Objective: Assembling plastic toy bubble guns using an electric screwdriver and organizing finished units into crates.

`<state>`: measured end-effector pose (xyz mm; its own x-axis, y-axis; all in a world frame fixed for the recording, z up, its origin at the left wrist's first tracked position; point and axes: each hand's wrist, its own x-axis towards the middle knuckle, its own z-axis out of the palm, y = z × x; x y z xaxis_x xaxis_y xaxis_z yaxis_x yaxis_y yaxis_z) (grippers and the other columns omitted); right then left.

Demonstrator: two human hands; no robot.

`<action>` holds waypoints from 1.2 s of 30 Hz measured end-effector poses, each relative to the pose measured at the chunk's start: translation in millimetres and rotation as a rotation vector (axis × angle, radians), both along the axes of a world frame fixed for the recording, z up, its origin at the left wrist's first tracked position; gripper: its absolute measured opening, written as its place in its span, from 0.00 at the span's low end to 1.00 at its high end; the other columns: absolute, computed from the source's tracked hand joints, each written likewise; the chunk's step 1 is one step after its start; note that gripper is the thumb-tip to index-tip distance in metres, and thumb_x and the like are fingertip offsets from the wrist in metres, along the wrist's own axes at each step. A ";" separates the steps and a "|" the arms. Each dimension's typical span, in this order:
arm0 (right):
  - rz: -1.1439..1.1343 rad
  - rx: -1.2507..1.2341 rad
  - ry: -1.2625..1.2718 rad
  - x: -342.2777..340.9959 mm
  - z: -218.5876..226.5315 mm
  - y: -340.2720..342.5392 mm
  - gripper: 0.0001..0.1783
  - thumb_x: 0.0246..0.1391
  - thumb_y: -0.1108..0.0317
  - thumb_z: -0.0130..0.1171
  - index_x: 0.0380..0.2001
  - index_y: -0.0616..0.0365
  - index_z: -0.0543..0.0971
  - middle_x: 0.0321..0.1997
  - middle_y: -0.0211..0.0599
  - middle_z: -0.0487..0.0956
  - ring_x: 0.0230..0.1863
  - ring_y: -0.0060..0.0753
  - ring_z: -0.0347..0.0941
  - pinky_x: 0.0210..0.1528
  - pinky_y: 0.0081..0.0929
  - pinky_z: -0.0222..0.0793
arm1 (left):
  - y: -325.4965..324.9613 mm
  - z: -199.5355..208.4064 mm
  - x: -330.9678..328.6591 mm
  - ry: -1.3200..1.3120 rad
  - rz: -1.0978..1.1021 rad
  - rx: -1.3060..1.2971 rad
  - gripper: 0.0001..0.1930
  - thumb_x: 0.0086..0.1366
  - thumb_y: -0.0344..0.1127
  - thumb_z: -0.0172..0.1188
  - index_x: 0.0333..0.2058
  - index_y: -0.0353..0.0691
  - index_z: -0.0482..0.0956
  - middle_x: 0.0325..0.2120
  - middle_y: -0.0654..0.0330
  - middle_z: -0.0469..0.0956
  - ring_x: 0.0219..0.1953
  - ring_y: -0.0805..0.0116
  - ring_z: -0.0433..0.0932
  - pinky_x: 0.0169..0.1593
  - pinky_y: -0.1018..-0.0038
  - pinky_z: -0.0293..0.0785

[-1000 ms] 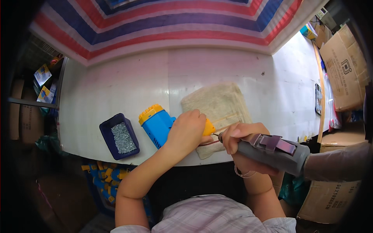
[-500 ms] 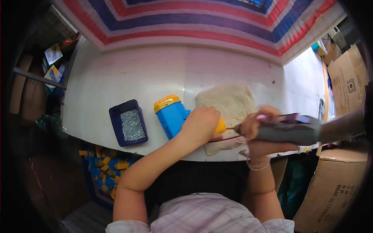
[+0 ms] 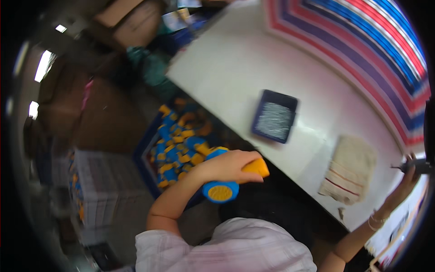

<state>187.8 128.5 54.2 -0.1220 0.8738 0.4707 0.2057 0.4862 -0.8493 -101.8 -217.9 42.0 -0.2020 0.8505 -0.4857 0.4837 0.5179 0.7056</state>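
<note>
My left hand [image 3: 226, 167] is closed round the yellow handle of a blue and yellow toy gun [image 3: 220, 192], held off the table's front edge beside a bin. Its round yellow end faces me. The bin [image 3: 141, 150] is blue and holds a heap of similar blue and yellow toys [image 3: 174, 145]. At the far right, my right hand [image 3: 407, 177] grips a dark powered screwdriver [image 3: 421, 166], its thin bit pointing left over the table. On the table stands a dark blue tray [image 3: 280, 96] of small silvery screws [image 3: 274, 120]. A beige cloth [image 3: 355, 165] lies to its right.
Red, white and blue striped sheeting [image 3: 335, 54] borders the white table [image 3: 222, 63] at the back right. Cardboard boxes [image 3: 136, 25] and a green bag [image 3: 152, 70] are at the back left. A pale crate [image 3: 97, 190] stands on the left.
The view has swung left. My left hand has lifted the toy gun off the table and carried it to the bin. The screwdriver has moved away from the toy, still in my right hand.
</note>
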 end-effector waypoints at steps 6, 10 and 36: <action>-0.038 0.259 -0.289 2.5 -43.0 -24.3 0.26 0.59 0.59 0.42 0.58 0.59 0.58 0.61 0.37 0.61 0.62 0.32 0.55 0.63 0.31 0.48 | -218.3 -151.4 -13.0 0.889 0.406 -0.223 0.19 0.48 0.44 0.63 0.34 0.37 0.72 0.32 0.52 0.74 0.40 0.53 0.71 0.47 0.64 0.65; 0.095 -0.001 -0.252 7.9 -75.8 -26.2 0.27 0.58 0.62 0.44 0.60 0.57 0.56 0.62 0.37 0.59 0.63 0.31 0.53 0.63 0.30 0.47 | -315.1 -159.4 -16.6 0.914 0.635 -0.520 0.29 0.48 0.38 0.65 0.49 0.37 0.66 0.45 0.49 0.69 0.51 0.52 0.65 0.55 0.66 0.59; 0.214 -0.869 0.043 6.4 -110.4 -94.7 0.35 0.45 0.45 0.57 0.46 0.65 0.67 0.43 0.46 0.73 0.44 0.35 0.69 0.48 0.29 0.63 | 149.2 -58.7 86.9 0.015 0.146 0.514 0.08 0.58 0.31 0.52 0.29 0.30 0.67 0.22 0.49 0.74 0.24 0.67 0.75 0.27 0.71 0.69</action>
